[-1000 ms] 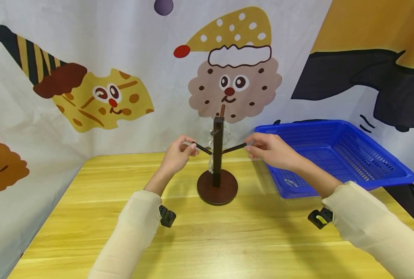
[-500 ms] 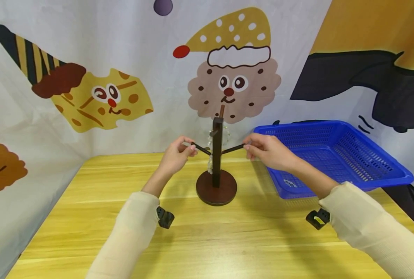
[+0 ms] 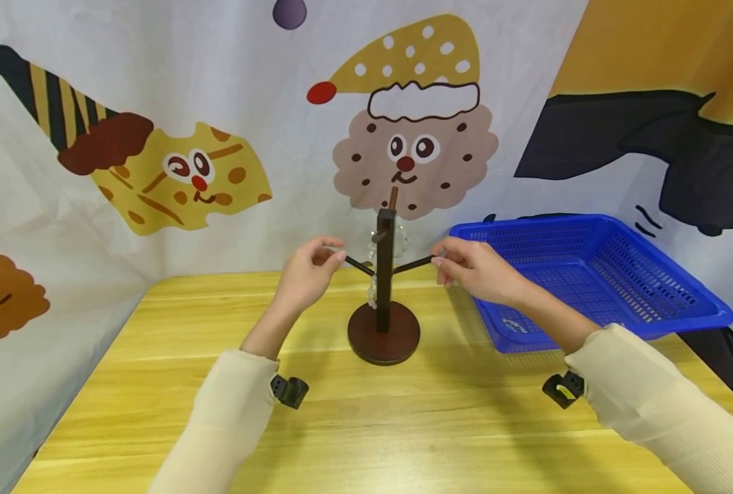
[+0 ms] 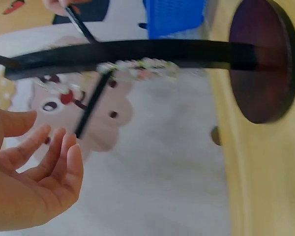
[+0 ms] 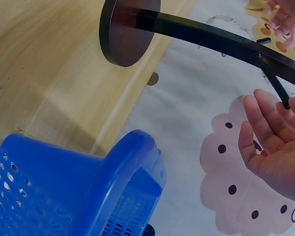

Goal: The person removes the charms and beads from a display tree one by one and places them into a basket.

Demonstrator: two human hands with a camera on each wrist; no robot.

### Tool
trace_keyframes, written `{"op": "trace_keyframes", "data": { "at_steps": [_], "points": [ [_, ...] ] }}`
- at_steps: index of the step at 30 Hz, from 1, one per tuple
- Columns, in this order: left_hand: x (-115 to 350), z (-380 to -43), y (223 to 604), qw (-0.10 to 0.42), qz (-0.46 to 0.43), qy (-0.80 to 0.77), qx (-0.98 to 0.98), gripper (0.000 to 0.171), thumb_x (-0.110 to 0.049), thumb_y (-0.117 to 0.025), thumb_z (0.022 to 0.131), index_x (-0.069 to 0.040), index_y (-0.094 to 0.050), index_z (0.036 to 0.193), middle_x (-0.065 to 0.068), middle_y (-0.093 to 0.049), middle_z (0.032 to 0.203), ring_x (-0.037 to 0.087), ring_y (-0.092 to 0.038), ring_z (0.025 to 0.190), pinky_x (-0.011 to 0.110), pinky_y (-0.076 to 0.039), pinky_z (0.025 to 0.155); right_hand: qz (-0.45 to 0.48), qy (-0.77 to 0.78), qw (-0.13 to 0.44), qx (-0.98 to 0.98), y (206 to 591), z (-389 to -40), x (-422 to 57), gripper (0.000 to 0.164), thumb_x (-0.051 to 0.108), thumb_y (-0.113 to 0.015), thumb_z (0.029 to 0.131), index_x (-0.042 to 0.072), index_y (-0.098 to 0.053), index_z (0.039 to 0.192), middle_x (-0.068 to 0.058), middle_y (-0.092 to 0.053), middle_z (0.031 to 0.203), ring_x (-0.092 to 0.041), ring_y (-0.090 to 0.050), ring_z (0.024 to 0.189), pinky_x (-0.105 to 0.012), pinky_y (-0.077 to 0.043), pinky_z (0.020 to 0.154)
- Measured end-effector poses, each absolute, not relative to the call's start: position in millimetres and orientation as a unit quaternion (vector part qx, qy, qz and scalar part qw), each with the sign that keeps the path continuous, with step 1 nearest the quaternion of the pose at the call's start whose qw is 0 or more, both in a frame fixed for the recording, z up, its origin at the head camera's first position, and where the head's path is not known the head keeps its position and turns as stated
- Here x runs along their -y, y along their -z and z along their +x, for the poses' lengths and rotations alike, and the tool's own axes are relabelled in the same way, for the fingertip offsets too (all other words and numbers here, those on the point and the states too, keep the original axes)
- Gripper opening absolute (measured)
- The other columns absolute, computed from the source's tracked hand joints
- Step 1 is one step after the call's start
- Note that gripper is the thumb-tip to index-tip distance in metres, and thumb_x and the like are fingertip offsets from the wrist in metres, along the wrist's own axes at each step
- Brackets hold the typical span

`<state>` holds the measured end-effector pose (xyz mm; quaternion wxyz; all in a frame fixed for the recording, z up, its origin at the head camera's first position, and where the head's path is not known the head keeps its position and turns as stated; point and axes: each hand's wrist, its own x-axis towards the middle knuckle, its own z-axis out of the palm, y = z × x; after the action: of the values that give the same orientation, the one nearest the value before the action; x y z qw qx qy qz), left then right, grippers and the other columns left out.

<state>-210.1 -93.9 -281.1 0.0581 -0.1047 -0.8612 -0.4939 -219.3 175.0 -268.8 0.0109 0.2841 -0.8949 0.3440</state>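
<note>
A dark wooden jewellery stand [image 3: 385, 281] rises upright from a round base [image 3: 384, 343], with thin pegs sticking out. Beaded bracelets [image 4: 142, 68] of clear and pale beads hang along its post. My left hand [image 3: 304, 274] is beside the tip of the left peg [image 4: 92, 105]; the left wrist view shows its fingers loosely bent and apart from the peg. On the other side, my right hand [image 3: 480, 273] pinches the end of the right peg [image 5: 274, 81] between thumb and forefinger, its other fingers spread.
A blue plastic basket [image 3: 699, 317] with perforated walls stands at the right back of the wooden table [image 3: 403, 425]. Behind the table hangs a white curtain [image 3: 218, 62] printed with cartoon food.
My left hand has let go of the left peg and drawn back slightly to the left. The right hand stays at its peg, and the stand has not moved.
</note>
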Motion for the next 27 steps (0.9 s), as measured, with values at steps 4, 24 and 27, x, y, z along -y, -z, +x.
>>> {"op": "trace_keyframes", "data": {
  "at_steps": [4, 24, 27],
  "points": [
    [89.5, -201.0, 268.9, 0.065, -0.12, 0.49, 0.861, 0.024, -0.023, -0.054, 0.093, -0.012, -0.059, 0.114, 0.009, -0.062, 0.102, 0.023, -0.056, 0.095, 0.04, -0.045, 0.077, 0.283, -0.344, 0.011, 0.895, 268.9, -218.9, -175.1, 0.015, 0.008, -0.048, 0.095, 0.002, -0.058, 0.104, 0.001, -0.061, 0.069, -0.02, -0.06, 0.066, -0.031, -0.043, 0.058],
    [57.4, -168.6, 238.2, 0.135, -0.195, 0.533, 0.812, 0.02, -0.022, -0.061, 0.089, -0.009, -0.058, 0.105, 0.005, -0.065, 0.084, 0.015, -0.058, 0.075, 0.032, -0.046, 0.069, 0.279, -0.342, 0.014, 0.897, 270.7, -218.7, -175.2, 0.014, 0.01, -0.048, 0.095, 0.003, -0.058, 0.103, 0.002, -0.06, 0.068, -0.021, -0.06, 0.066, -0.033, -0.043, 0.059],
    [55.6, -168.7, 239.4, 0.158, -0.199, 0.533, 0.807, 0.018, -0.02, -0.061, 0.089, -0.008, -0.058, 0.102, 0.005, -0.064, 0.082, 0.013, -0.058, 0.074, 0.032, -0.046, 0.068, 0.279, -0.341, 0.015, 0.897, 271.0, -218.7, -175.4, 0.014, 0.011, -0.048, 0.095, 0.003, -0.058, 0.103, 0.002, -0.06, 0.068, -0.02, -0.059, 0.066, -0.033, -0.043, 0.059]
  ]
}}
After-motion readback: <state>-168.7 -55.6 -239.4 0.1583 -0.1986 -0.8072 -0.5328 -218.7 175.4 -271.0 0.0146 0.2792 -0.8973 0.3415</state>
